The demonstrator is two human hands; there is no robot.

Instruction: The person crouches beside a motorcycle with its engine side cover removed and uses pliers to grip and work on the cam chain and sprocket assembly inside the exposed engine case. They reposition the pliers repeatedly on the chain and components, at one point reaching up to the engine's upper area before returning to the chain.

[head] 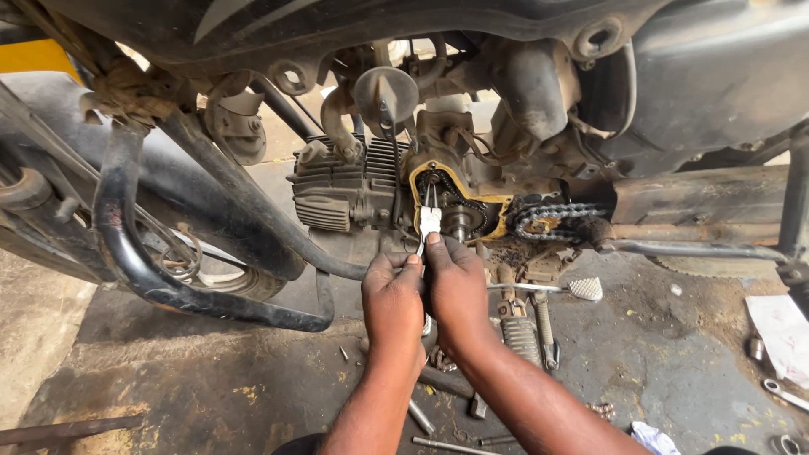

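A motorcycle engine (345, 190) hangs in its frame with the side cover off, showing a timing chain (455, 202) inside a yellow-edged opening and a drive chain (556, 221) on its sprocket. My left hand (392, 303) and my right hand (455, 291) are pressed together just below that opening. Between their fingertips they pinch a small white plug connector (430, 221) with thin wires running up into the engine. Both forearms reach up from the bottom of the head view.
A black crash guard tube (126, 244) curves across the left. A footrest (522, 337) and a white-tipped pedal (586, 289) sit right of my hands. Bolts and rods lie on the stained concrete floor (211, 379); a spanner (784, 392) and white paper (779, 333) lie far right.
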